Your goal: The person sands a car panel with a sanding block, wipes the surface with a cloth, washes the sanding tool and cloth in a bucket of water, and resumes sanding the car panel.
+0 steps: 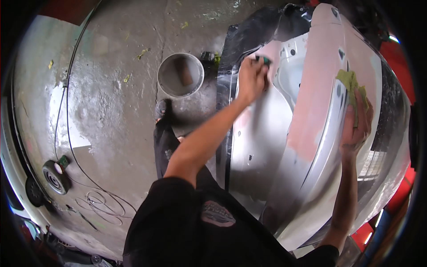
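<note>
Black cloth shirt (pixel 178 231) fills six o'clock. At eleven, a round grey bucket (pixel 180 95) holds greyish liquid (pixel 168 75) showing a brown rectangle (pixel 183 72). At one, the left hand (pixel 252 81) pinches a small dark-green block (pixel 266 60) on pink-and-white car bodywork (pixel 309 107); at three, the right hand (pixel 357 122) clasps crumpled yellow-green cloth (pixel 348 80) against it.

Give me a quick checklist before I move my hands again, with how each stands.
1. Left hand gripping the small green pad: ok.
2. Pad's underside clean: cannot tell, hidden.
3. Right hand holding the yellow-green cloth: ok.
4. Bucket upright: ok.
5. Cable away from the visible shoe: ok, off to the left.
6. Floor free of scraps: not ok, yellowish scraps lie there.
</note>
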Action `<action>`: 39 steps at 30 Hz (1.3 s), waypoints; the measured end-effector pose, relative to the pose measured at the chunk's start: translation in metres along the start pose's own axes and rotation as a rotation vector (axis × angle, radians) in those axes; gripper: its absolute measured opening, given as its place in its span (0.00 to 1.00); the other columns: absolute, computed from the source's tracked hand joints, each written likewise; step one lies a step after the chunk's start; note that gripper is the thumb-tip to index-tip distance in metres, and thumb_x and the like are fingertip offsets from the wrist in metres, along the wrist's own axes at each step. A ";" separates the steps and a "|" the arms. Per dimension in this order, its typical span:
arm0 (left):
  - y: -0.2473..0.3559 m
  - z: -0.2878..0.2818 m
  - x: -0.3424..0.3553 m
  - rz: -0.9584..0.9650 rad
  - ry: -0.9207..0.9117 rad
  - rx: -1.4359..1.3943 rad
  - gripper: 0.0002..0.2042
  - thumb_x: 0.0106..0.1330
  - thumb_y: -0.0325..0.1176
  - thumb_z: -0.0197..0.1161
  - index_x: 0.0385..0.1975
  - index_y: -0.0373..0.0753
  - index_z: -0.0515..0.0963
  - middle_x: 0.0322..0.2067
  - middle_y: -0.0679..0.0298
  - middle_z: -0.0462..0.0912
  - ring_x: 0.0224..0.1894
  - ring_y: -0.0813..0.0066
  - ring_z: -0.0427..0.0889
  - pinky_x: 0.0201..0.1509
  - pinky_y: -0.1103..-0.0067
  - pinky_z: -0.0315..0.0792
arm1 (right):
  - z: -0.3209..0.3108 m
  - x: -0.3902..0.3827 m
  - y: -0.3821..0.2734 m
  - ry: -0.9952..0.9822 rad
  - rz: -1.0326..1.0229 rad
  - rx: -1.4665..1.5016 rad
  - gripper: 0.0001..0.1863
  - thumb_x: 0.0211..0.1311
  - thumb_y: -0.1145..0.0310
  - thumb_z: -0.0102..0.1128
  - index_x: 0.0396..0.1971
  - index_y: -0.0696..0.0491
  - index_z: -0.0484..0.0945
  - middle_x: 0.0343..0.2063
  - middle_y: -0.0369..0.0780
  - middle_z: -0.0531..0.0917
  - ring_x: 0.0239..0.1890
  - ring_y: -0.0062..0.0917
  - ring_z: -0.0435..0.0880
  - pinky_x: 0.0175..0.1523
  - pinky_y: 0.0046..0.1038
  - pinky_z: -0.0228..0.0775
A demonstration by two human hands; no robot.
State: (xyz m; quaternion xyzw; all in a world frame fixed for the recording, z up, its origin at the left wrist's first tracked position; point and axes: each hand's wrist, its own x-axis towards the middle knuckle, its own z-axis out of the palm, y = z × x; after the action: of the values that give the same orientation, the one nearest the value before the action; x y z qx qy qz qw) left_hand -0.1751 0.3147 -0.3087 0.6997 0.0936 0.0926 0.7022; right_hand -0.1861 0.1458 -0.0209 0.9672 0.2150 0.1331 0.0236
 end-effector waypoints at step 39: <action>-0.020 0.003 -0.025 -0.136 0.089 0.030 0.12 0.62 0.27 0.66 0.43 0.29 0.85 0.41 0.45 0.77 0.45 0.46 0.76 0.50 0.62 0.70 | -0.001 0.001 0.003 0.003 -0.069 -0.060 0.22 0.69 0.70 0.50 0.60 0.60 0.78 0.56 0.46 0.83 0.60 0.47 0.75 0.68 0.43 0.64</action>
State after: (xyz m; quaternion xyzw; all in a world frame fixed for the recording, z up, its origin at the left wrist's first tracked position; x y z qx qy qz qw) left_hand -0.1987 0.3053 -0.3286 0.6973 0.1734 0.0741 0.6915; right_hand -0.1841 0.1437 -0.0196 0.9579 0.2442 0.1400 0.0566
